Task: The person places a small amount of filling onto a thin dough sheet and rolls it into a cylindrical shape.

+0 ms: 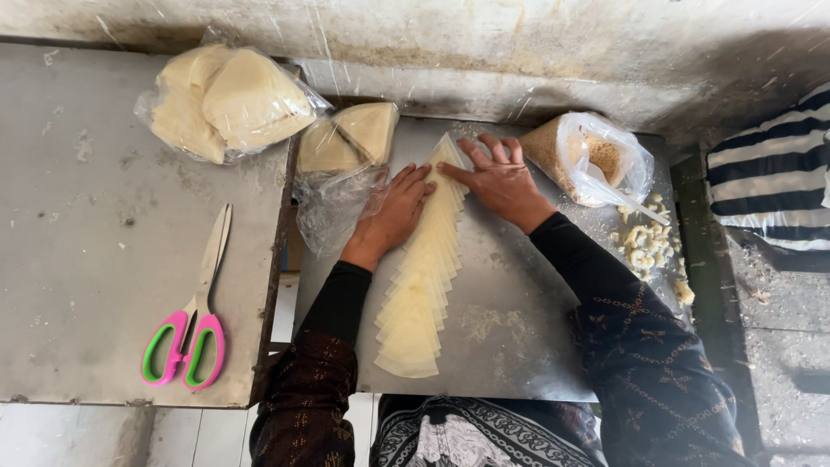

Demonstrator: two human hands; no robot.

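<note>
A long, fanned row of thin pale pastry sheets [424, 277] is laid across the metal worktop [510, 329], running from its far edge, where the row narrows to a point, towards the near edge, where the sheets lie widest. The left hand [393, 212] is laid flat on the far part of the row from its left side, the fingers stretched and held close together, gripping nothing. The right hand [500, 180] is pressed down at the pointed far end of the row, its fingers spread wide and its thumb touching the sheets; nothing is held in it either. Both forearms are covered by dark patterned sleeves.

Just beside the left hand, at the far left corner of the worktop, an opened clear bag of folded pastry [346, 151] is seen. At the far right corner a plastic bag of brown crumbly filling [588, 156] is placed, with pale crumbs [644, 246] scattered along the right edge. On the adjoining grey surface [78, 285] to the left, a larger bag of pastry rounds [225, 102] rests at the far side, and scissors with pink and green handles [192, 320] lie near the near edge.
</note>
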